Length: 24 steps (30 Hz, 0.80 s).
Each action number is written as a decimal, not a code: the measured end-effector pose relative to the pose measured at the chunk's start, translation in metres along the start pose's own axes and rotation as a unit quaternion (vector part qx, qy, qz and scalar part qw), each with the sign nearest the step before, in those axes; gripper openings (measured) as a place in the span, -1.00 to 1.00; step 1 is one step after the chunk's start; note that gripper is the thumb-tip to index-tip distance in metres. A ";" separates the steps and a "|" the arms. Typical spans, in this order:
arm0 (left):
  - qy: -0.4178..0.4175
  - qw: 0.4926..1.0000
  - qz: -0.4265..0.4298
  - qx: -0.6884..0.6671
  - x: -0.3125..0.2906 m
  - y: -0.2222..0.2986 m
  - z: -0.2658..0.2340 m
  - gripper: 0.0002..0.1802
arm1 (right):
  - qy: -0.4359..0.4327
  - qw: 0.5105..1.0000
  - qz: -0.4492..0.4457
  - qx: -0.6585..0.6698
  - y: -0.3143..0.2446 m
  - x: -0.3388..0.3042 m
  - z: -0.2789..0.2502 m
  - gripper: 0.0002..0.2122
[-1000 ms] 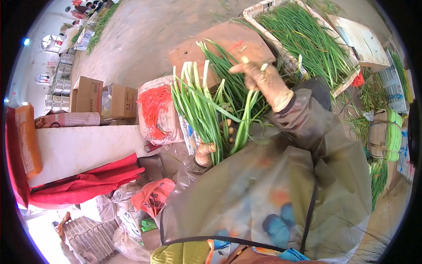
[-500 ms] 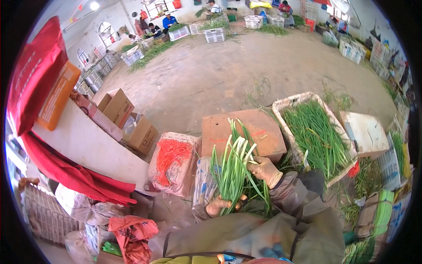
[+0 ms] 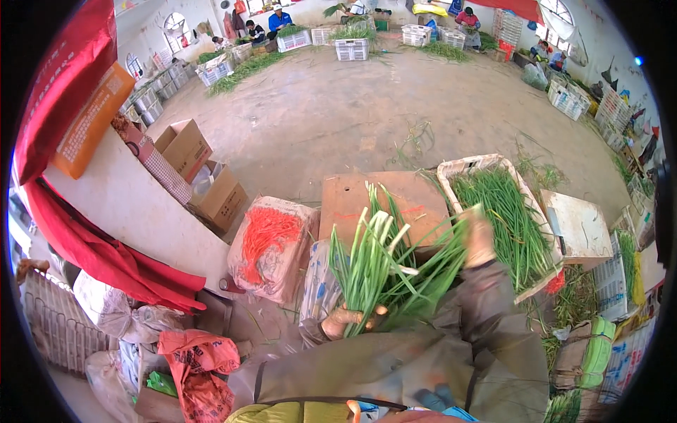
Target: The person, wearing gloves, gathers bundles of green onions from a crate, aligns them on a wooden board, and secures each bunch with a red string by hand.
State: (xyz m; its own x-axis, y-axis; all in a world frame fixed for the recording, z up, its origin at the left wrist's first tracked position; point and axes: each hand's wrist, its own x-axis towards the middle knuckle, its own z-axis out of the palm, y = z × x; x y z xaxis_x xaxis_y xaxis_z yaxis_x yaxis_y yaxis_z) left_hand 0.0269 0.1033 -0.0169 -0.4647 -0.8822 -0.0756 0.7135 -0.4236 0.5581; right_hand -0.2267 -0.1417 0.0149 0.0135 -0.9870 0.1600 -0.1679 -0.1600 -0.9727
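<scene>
My left hand (image 3: 344,321) is closed round the lower part of a bunch of green onions (image 3: 363,271), whose white ends point up and away from me. Off to the right, my right hand (image 3: 479,243) is smeared by motion beside the near-left side of a crate (image 3: 557,262). Several green stalks (image 3: 446,257) run up to it and look gripped, though its fingers are not clear. More long green onions (image 3: 504,215) fill that crate. Beyond the bunch stands a flat-topped brown box (image 3: 384,201), with a few stalks over its near edge.
Orange-red ties (image 3: 269,236) lie on a wrapped stack (image 3: 300,264) at the left. Further left are cardboard boxes (image 3: 218,201), a white partition (image 3: 141,218) and red cloth (image 3: 113,254). A pale box (image 3: 578,222) stands right of the crate. People work among crates along the far wall.
My right hand has swung from the white ends toward the crate at the right, and stalks now stretch toward it. My left hand still holds the bunch. The view has shifted slightly.
</scene>
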 end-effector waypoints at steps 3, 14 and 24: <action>0.011 0.999 0.028 -0.018 -0.011 -0.002 -0.015 -0.37 | 0.145 0.985 -0.048 -0.075 0.003 0.049 -0.077 -0.82; 0.122 0.946 0.112 0.278 0.052 0.042 -0.001 -0.54 | -0.437 0.893 -0.002 -0.106 -0.009 -0.089 0.056 -0.80; 0.080 0.974 -0.021 0.213 0.044 0.029 -0.005 -0.51 | -0.087 0.990 0.047 0.105 0.009 -0.023 -0.008 -0.80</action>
State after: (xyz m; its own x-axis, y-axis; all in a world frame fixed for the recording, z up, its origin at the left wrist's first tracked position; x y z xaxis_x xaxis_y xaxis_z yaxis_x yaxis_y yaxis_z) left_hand 0.0301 0.0505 -0.0082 -0.3772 -0.9009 -0.2148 0.3979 -0.3671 0.8408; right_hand -0.2362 -0.1206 0.0039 0.1794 -0.9823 0.0545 0.0319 -0.0496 -0.9983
